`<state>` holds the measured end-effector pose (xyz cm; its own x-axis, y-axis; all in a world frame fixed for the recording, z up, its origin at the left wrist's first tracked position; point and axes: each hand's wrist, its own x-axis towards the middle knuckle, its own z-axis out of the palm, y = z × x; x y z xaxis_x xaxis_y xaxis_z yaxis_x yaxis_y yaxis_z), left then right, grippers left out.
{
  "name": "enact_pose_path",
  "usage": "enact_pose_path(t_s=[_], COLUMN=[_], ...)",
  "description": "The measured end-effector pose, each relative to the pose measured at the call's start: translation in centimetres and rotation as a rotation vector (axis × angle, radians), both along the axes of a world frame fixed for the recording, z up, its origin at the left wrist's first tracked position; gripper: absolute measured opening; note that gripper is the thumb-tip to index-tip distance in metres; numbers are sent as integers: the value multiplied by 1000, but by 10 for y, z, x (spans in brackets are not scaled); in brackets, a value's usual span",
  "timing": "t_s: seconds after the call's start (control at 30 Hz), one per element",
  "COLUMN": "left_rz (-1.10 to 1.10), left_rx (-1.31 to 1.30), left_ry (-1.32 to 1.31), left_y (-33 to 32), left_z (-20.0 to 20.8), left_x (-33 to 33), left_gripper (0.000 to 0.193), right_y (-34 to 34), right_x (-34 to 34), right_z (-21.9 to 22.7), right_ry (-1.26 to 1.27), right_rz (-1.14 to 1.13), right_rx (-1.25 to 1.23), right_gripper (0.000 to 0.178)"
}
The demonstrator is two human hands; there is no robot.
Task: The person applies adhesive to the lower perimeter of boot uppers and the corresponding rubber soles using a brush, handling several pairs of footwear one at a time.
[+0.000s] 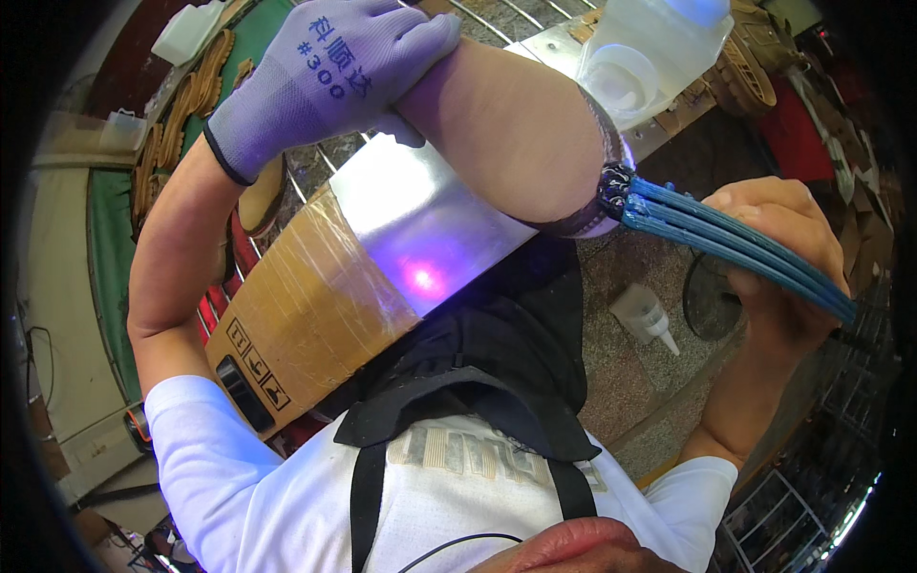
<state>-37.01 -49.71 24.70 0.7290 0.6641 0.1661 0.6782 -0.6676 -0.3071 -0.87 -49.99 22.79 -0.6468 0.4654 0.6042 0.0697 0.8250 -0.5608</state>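
White short-sleeved shirt point(449, 497) with black straps fills the 6 o'clock edge, closest to the lens.

**Hands.**
- Our left hand point(325, 76), in a purple knitted glove, is at 11 o'clock. Its fingers are pressed together and wrapped over the upper end of a smooth tan rounded form point(506, 124). We cannot tell what this form is.
- Our right hand point(774, 258), bare, is at 3 o'clock. It is closed round a bundle of blue strands point(735, 244), with the thumb laid on top.

**Governing relation.**
- The bundle of blue strands has its long axis running from 10 o'clock to 4 o'clock.
- Its upper end meets a dark braided band point(611, 191) that circles the lower end of the tan rounded form. Its lower end passes through the right hand.
- The band lies at 10 o'clock from the right hand and at 4 o'clock from the left hand.
- The right hand is nearer to the band. The left hand is well apart from it, at the far end of the form.

**Surroundings.**
- A brown cardboard box point(306, 306), capped by a shiny metal plate point(430, 229), lies beneath the form.
- A translucent plastic container point(650, 48) stands at 1 o'clock.
- A small white squeeze bottle point(650, 315) lies on the stone floor below the bundle.
- Tan shoe soles point(181, 115) are stacked at 10 o'clock.
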Motion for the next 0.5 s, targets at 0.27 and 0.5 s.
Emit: enact_pose_path(t_s=[0.27, 0.5], left_rz=[138, 325], left_rx=[-42, -344], left_ry=[-14, -206], left_y=[5, -4], left_z=[-22, -23], left_x=[-11, -1], left_gripper=[100, 94], right_y=[-18, -10], right_x=[-6, 0], right_z=[2, 0], right_ry=[-20, -76], right_rz=[-252, -258], right_rx=[131, 271], right_gripper=[29, 30])
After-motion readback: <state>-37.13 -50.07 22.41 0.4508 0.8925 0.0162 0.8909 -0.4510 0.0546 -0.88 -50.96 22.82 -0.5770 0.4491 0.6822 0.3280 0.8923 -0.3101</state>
